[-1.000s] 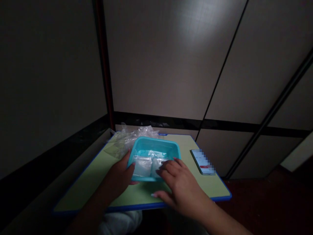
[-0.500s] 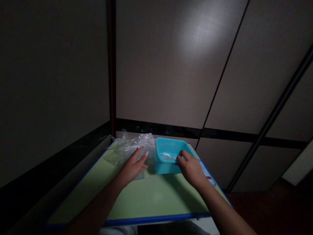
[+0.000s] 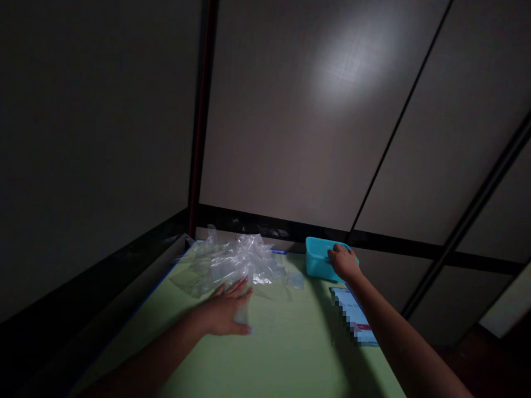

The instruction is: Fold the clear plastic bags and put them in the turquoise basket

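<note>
A turquoise plastic basket [image 3: 318, 269] stands at the far right of the green tabletop. My right hand [image 3: 345, 262] is closed on its near rim, the fingers bent over the edge. Left of the basket lies a loose heap of clear plastic bags [image 3: 244, 260]. My left hand [image 3: 226, 312] is open just in front of the heap, palm down with fingers spread over the tabletop. Part of a small clear bag [image 3: 241, 315] shows between its thumb and forefinger. The basket's inside is mostly hidden from this angle.
A flat device or sheet with a lit, partly pixelated face [image 3: 355, 318] lies under my right forearm. The green table [image 3: 274, 354] has a blue edge. Dark panels [image 3: 282, 121] rise behind it, and another wall stands on the left.
The basket has moved right and back, away from the bag heap, with my right hand on it. My left hand has lowered toward the tabletop and its fingers have spread.
</note>
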The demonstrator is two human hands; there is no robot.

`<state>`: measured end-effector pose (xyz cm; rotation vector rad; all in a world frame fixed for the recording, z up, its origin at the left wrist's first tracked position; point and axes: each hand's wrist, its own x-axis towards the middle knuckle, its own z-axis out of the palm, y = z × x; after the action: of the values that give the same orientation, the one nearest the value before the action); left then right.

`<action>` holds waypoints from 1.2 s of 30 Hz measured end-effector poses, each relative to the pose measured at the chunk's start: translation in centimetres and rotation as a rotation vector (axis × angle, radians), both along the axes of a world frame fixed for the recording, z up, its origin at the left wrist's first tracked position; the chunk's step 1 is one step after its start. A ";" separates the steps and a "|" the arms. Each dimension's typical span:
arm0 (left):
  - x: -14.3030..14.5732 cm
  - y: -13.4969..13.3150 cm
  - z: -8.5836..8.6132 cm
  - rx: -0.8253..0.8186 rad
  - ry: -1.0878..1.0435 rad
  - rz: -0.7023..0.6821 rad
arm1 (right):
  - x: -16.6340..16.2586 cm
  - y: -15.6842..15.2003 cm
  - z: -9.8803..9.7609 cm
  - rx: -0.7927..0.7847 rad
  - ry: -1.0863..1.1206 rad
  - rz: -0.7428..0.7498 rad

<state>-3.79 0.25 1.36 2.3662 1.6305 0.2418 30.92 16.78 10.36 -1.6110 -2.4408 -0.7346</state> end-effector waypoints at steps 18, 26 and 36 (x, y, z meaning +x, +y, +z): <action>-2.1 2.1 -1.4 0.311 -0.070 0.235 | -3.2 0.4 -3.1 0.083 0.180 0.047; -1.3 2.1 -0.4 0.390 -0.270 0.055 | -13.9 -8.6 -6.6 -0.245 0.581 0.548; -1.0 2.1 1.1 0.310 -0.823 0.167 | -17.9 -10.6 -10.2 -0.848 1.249 0.745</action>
<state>-4.82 2.37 2.50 1.8753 1.4106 1.3716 13.00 6.20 0.13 -0.6331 -1.9783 1.1742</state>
